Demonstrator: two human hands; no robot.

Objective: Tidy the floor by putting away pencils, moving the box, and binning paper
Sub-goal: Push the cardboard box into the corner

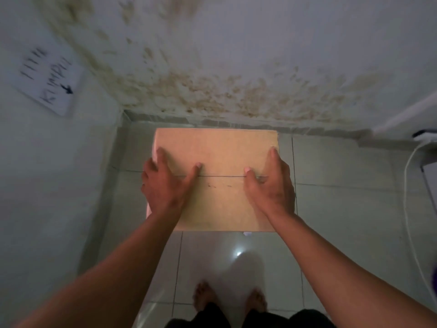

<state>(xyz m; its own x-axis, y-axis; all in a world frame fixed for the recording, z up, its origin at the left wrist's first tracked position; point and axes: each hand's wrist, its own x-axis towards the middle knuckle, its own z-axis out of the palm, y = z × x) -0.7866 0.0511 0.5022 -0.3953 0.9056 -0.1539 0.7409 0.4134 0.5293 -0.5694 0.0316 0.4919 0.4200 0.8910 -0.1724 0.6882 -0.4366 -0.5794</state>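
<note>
A closed brown cardboard box (pixel 220 150) sits in front of me, close to the corner of the room, with a seam line across its top. My left hand (pixel 165 185) holds its left edge, thumb and forefinger lying on the top and the other fingers wrapped over the side. My right hand (pixel 272 185) holds the right edge the same way. Whether the box rests on the tiled floor (pixel 343 166) or hangs just above it I cannot tell. No pencils or loose paper are in view.
A stained white wall (pixel 236 67) rises right behind the box and another wall on the left carries a handwritten paper sign (pixel 47 81). A white cable (pixel 407 209) and a power strip (pixel 425 136) lie at the right. My bare feet (pixel 205 297) stand on glossy tiles.
</note>
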